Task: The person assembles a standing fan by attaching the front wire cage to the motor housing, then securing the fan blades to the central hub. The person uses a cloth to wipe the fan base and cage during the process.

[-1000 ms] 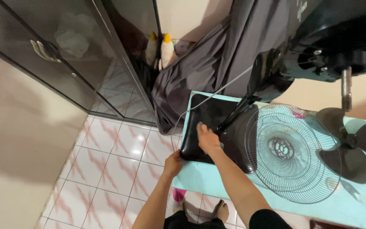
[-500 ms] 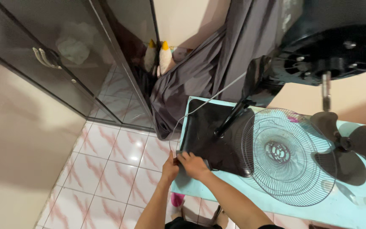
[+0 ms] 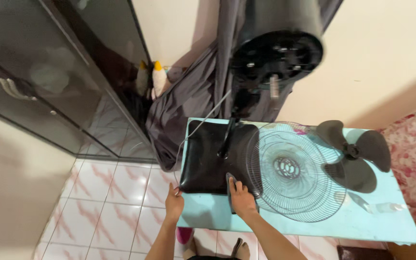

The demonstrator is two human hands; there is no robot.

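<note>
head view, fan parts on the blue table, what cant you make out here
Head view:
- Fan motor head: blurred, top cut by the frame edge.
- Fan base: right edge hidden behind the wire grille.
- Right hand: covers a dark object, kind unclear.
- Left hand: fingertips at the base corner, grip unclear.

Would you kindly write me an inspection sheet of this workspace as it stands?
Surface: light blue table, near a cream wall.
Job's things: black square fan base with its stand and black motor head; round wire grille and black three-blade propeller lie flat beside it.
Clutter: nothing seen.
Hands: left hand at the base's near left corner; right hand on its near edge, over a dark flat piece.
Cables: grey cord runs off the table's left end.
Surroundings: pink-veined floor tiles, dark glass door, grey cloth.
</note>
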